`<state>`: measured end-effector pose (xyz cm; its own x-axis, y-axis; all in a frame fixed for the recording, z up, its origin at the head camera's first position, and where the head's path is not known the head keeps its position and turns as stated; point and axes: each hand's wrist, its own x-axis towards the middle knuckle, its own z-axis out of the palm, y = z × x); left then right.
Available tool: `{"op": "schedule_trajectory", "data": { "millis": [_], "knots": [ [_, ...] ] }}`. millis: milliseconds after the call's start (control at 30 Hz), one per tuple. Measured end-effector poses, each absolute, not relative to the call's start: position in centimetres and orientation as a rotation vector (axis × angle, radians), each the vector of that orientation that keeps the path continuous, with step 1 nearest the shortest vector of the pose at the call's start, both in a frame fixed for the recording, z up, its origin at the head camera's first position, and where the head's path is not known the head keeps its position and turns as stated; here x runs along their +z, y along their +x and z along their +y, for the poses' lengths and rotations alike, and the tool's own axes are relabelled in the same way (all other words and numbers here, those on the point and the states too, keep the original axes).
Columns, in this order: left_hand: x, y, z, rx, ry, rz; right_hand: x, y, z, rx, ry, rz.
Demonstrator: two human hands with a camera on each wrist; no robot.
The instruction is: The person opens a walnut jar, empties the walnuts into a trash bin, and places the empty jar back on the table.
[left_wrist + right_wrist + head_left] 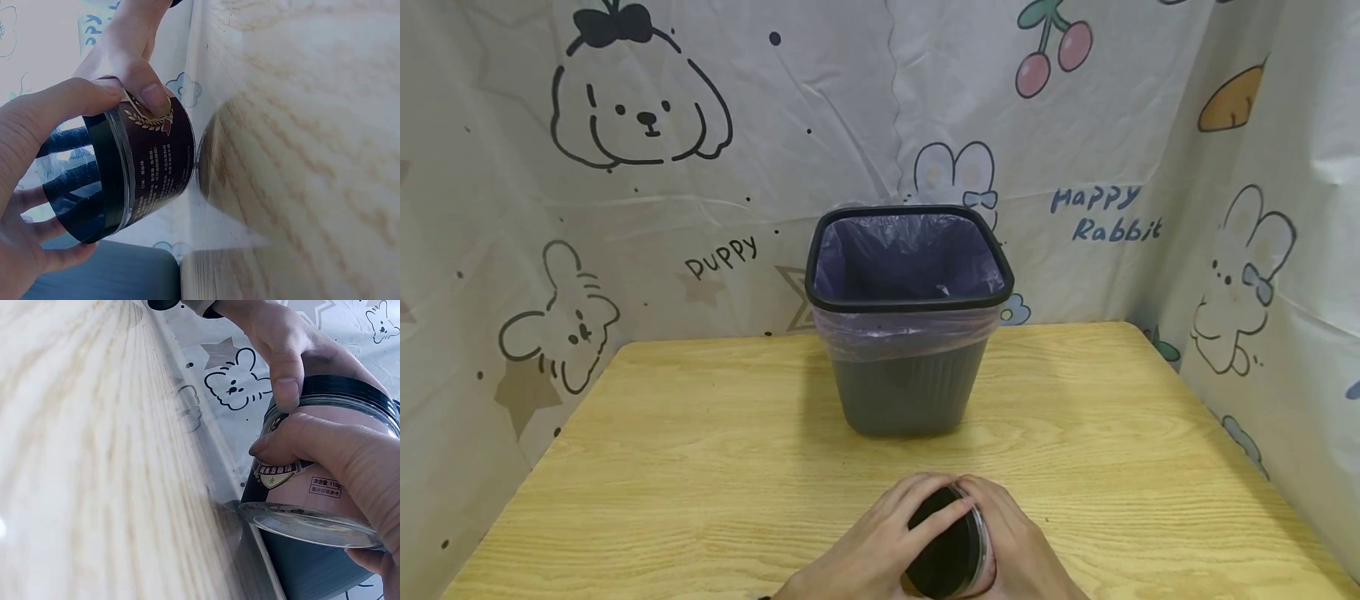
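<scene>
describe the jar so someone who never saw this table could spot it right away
On the wooden table, look in front of the dark bin with the purple liner, at the near edge. There the left hand and right hand both grip a clear plastic jar. Its black lid and dark gold-printed label mark it out.

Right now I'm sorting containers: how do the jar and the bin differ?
The jar is round with a clear wall and a printed label; the bin is squarish, grey and ribbed. The jar is held in both hands, closed by a black lid; the bin stands open, lined with a bag. Both are over the table.
</scene>
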<state>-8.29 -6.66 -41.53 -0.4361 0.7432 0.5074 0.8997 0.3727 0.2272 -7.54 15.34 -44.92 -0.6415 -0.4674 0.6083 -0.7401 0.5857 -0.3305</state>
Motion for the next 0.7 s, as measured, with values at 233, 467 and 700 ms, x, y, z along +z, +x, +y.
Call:
{"op": "schedule_trajectory", "data": {
  "millis": [233,467,700],
  "knots": [
    [-41.55,-8.34,-6.55,-0.660,-1.434,-2.274,-44.89,-7.49,15.28,0.798,0.972,-2.342],
    [-41.47,-8.26,-6.68,-0.641,-1.426,-2.270,-44.97,-7.51,15.18,0.797,0.986,-2.325],
    [-41.42,-8.31,-6.72,-0.656,-1.438,-2.276,-44.78,-7.46,15.13,0.812,0.984,-2.338]
  ]
}}
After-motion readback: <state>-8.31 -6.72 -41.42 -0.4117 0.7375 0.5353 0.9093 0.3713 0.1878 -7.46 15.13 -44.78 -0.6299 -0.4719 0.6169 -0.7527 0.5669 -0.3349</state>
